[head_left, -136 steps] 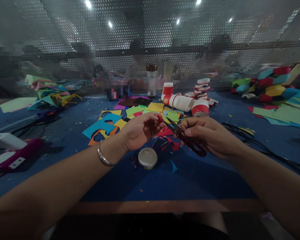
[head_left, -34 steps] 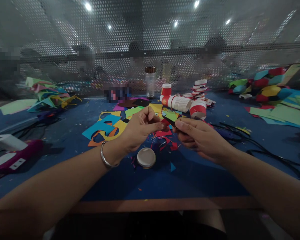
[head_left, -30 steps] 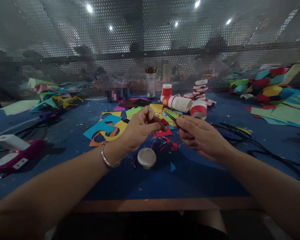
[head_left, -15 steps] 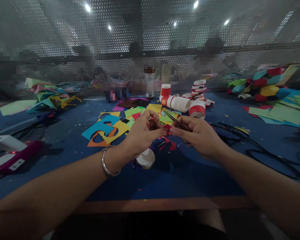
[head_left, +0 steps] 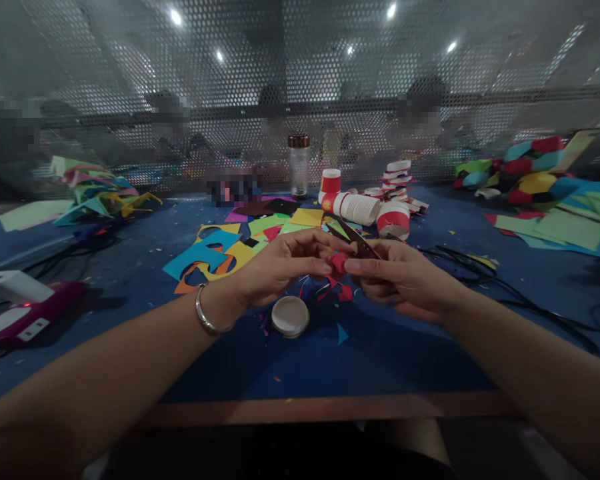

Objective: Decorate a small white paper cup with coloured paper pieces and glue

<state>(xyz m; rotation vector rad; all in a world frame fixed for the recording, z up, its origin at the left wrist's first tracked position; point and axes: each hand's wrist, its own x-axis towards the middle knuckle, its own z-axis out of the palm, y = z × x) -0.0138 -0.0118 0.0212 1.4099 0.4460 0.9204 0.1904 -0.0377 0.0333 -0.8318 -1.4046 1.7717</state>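
Note:
A small red piece of paper [head_left: 337,263] is pinched between the fingertips of both hands, above the middle of the table. My left hand [head_left: 285,263], with a silver bangle at its wrist, is closed on the paper's left side. My right hand [head_left: 405,273] grips the paper's right side and also keeps hold of a pair of scissors [head_left: 360,245], whose dark blades point up and to the left. The scissors' handles are hidden in the palm. Below the hands lie red scraps [head_left: 346,293] and a round white lid or cup base [head_left: 291,316].
Coloured paper sheets with round cut-outs [head_left: 205,252] lie behind my left hand. Red and white paper cups [head_left: 360,208] and a glass bottle [head_left: 299,170] stand farther back. A purple power strip [head_left: 40,313] is at left; black cables [head_left: 540,310] curl at right. A perforated metal screen [head_left: 240,80] rises behind.
My hands have come closer together, and my left fingers have moved right over the red paper. The scissors have turned slightly in my right hand, and more of the red paper shows.

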